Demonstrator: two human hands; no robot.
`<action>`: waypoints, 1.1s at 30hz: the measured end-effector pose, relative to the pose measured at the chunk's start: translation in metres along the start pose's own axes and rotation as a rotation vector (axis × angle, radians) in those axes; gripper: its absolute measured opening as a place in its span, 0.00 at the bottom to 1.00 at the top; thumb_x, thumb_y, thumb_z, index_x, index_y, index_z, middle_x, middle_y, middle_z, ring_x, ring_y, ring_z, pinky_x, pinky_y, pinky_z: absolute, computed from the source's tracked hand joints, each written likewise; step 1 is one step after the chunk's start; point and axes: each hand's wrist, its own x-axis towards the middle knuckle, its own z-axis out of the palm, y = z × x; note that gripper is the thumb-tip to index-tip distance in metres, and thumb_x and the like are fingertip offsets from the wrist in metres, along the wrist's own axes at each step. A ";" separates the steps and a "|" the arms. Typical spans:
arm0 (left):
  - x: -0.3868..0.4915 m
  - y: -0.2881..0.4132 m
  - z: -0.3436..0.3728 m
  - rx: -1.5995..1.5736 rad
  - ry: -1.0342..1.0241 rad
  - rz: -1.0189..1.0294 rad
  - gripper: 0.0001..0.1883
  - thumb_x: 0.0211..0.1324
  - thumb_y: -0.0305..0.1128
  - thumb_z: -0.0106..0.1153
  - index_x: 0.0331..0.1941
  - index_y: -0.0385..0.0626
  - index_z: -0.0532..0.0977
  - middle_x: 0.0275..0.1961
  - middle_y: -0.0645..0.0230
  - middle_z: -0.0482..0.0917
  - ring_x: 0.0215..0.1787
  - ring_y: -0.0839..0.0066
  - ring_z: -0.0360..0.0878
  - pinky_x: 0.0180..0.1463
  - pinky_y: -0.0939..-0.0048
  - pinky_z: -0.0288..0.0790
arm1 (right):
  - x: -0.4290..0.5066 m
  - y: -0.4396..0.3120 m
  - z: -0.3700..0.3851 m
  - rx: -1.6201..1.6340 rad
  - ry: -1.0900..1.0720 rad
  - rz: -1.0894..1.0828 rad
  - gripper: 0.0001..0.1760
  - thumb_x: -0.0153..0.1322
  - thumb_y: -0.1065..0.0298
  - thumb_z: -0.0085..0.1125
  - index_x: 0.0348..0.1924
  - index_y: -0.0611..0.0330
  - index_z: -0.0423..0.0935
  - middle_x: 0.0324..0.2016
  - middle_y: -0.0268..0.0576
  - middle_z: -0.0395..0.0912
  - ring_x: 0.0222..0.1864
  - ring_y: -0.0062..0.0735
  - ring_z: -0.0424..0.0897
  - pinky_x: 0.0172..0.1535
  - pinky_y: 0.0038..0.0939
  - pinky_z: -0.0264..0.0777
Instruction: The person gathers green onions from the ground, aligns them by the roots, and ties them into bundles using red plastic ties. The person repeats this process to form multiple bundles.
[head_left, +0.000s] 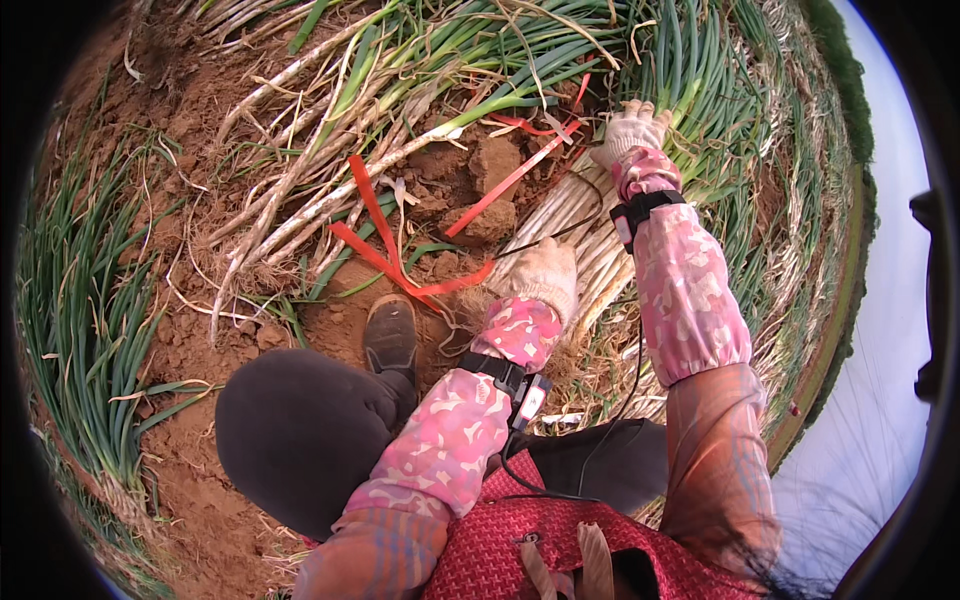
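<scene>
A thick bundle of long green onions (559, 214) lies before me, white stems towards me and green leaves (701, 90) away. My left hand (541, 274), in a pale knitted glove, is on the lower white stems near the roots; its fingertips are hidden. Farther up, my gloved right hand (636, 129) grips the bundle where stems turn to leaves. A red plastic strap (450, 286) runs to the bundle's left side beside my left hand, with its loose ends on the soil. Another red strip (517, 176) slants up towards the leaves left of my right hand.
Loose green onions (315, 187) with soil-covered roots lie at the left. Another heap of onions (90, 352) is at the far left. Clods (495, 161) sit between the piles. My shoe (391, 334) stands on brown soil. A dark cable (637, 367) hangs by my right sleeve.
</scene>
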 end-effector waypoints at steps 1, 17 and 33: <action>-0.001 0.000 0.000 -0.004 0.002 -0.001 0.13 0.66 0.33 0.63 0.53 0.50 0.83 0.56 0.57 0.81 0.55 0.52 0.89 0.52 0.50 0.85 | 0.004 -0.005 0.003 -0.016 -0.066 -0.058 0.31 0.74 0.52 0.64 0.66 0.59 0.82 0.69 0.57 0.76 0.71 0.56 0.73 0.76 0.67 0.51; 0.008 0.000 -0.004 -0.120 -0.052 -0.082 0.13 0.54 0.30 0.72 0.45 0.52 0.85 0.55 0.53 0.82 0.58 0.52 0.87 0.63 0.54 0.81 | 0.009 0.186 0.020 1.242 0.587 0.540 0.27 0.81 0.48 0.57 0.49 0.70 0.81 0.31 0.53 0.87 0.36 0.44 0.87 0.45 0.42 0.79; 0.002 0.002 -0.019 -0.157 -0.156 -0.083 0.14 0.55 0.32 0.73 0.47 0.48 0.85 0.56 0.53 0.81 0.60 0.53 0.85 0.66 0.56 0.79 | -0.048 0.292 0.068 1.771 0.858 0.793 0.14 0.79 0.59 0.64 0.45 0.61 0.76 0.32 0.42 0.80 0.27 0.33 0.82 0.30 0.37 0.81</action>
